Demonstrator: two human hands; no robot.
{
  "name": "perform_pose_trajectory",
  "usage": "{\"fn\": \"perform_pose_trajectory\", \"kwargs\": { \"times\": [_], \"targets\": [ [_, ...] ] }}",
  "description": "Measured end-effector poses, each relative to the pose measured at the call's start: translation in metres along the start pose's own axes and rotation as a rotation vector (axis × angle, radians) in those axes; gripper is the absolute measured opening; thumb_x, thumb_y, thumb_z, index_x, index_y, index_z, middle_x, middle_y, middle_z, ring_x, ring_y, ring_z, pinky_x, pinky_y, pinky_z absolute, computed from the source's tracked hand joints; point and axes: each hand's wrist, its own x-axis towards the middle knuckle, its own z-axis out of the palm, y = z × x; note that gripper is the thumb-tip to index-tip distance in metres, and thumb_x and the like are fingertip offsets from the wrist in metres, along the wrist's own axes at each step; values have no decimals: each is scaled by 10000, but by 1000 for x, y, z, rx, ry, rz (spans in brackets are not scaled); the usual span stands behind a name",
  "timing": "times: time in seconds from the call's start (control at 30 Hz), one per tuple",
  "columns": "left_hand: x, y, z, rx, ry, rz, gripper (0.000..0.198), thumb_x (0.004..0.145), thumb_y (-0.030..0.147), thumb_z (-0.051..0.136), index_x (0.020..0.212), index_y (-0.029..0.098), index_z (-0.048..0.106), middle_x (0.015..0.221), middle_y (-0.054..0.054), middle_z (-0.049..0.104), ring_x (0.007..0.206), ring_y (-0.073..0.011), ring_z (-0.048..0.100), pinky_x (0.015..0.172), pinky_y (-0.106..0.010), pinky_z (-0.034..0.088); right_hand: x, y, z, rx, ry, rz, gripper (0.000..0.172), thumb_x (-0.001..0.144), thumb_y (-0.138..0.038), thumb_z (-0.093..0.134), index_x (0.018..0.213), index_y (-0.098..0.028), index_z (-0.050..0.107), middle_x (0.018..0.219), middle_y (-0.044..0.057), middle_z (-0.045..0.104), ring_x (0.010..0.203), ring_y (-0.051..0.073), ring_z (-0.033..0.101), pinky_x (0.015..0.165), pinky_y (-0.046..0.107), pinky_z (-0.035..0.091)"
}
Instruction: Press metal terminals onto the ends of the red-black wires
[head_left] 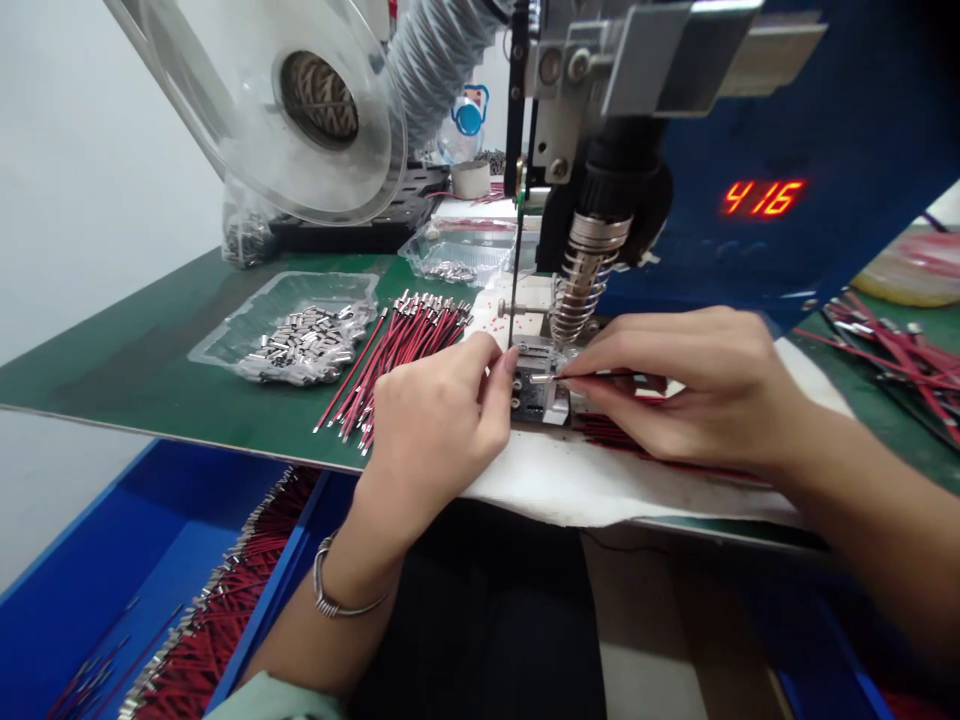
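My right hand (682, 385) pinches a thin red-and-black wire lead (619, 375) between thumb and fingers. The tip of this lead meets a small silver metal part (543, 378) on the dark metal jig (532, 405). My left hand (442, 405) is at the jig's left side, its thumb and index finger closed together; what they hold, if anything, is hidden. Directly above the jig hangs the machine's spring-wrapped soldering head (585, 260). More red-and-black leads (600, 432) lie under my right hand on white cloth (555, 485).
Left of the jig lie a pile of leads (420, 340) and a clear tray (214, 345) of small metal parts. A fume hood (225, 110) hangs above. The blue machine (750, 270) stands behind my right hand. Blue bins (97, 530) below hold finished-looking leads.
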Motion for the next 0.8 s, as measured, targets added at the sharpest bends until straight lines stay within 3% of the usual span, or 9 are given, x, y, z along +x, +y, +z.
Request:
{"fn": "perform_pose_trajectory", "kwargs": {
  "times": [0.27, 0.5, 0.8],
  "targets": [
    [0, 1, -2, -11, 38, -33, 299, 1015, 333, 613, 739, 222, 636, 624, -15, 674, 546, -164, 542, 568, -324, 278, 0, 1, -4, -15, -10, 38, 162, 997, -135, 659, 967, -274, 739, 892, 1, 816, 738, 189, 760, 616, 325, 569],
    [-3, -4, -2, -94, 107, 145, 278, 1018, 286, 623, 752, 210, 649, 646, -12, 701, 582, -154, 632, 590, -306, 377, 0, 4, -5, -54, -33, 33, 120, 989, -123, 682, 994, -231, 732, 908, 15, 822, 720, 167, 753, 607, 296, 557],
    [-4, -5, -2, -138, 109, 200, 249, 992, 289, 680, 759, 203, 663, 673, -5, 744, 572, -140, 654, 575, -305, 414, 0, 1, -2, -49, -33, 56, 117, 987, -134, 697, 973, -246, 726, 878, 6, 815, 692, 173, 746, 595, 298, 549]
  ]
}}
